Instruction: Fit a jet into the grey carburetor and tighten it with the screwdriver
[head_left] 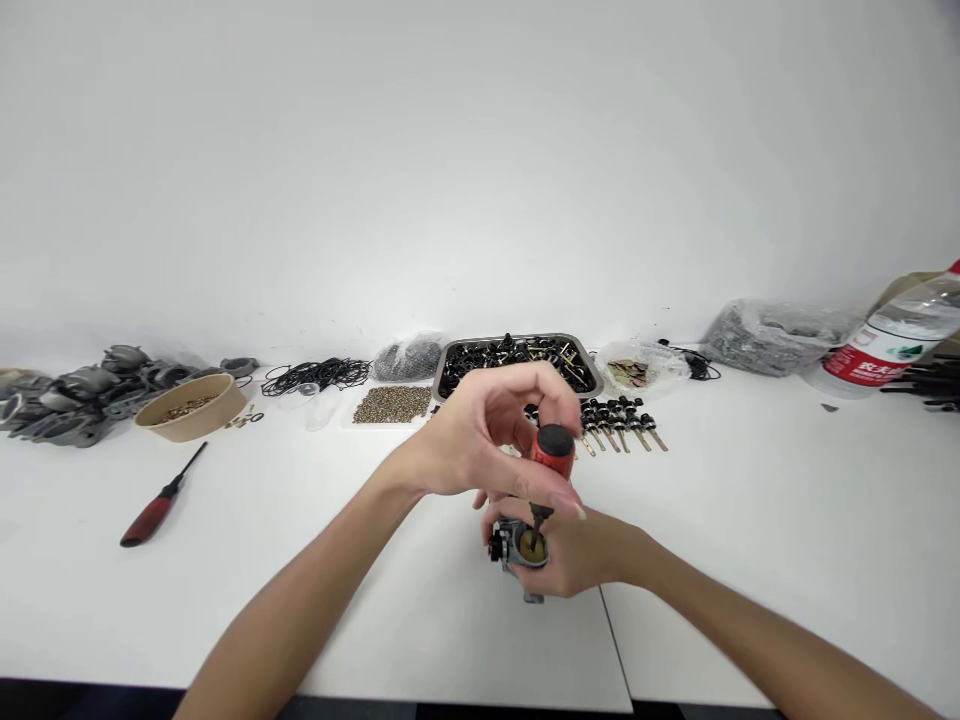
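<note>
My left hand [499,430] is closed around the red handle of a screwdriver [553,452] with a black end cap, held upright above the table. The screwdriver's shaft points down into the bore of a small grey metal throttle body [513,540], where its tip meets a brass-coloured disc [532,546]. Beneath the left hand, my right hand [574,550] grips this throttle body, which has a black fitting on its left side. Fingers cover much of the body. Whether a screw sits under the tip cannot be made out.
Behind the hands stands a metal tray [596,385] of black-and-brass shafts, with several shafts [622,420] laid in front. Leftward are small brass screws [394,404], black rings [319,375], a paper bowl [187,420], grey castings [82,395] and another screwdriver [161,505]. A bottle [877,355] stands right.
</note>
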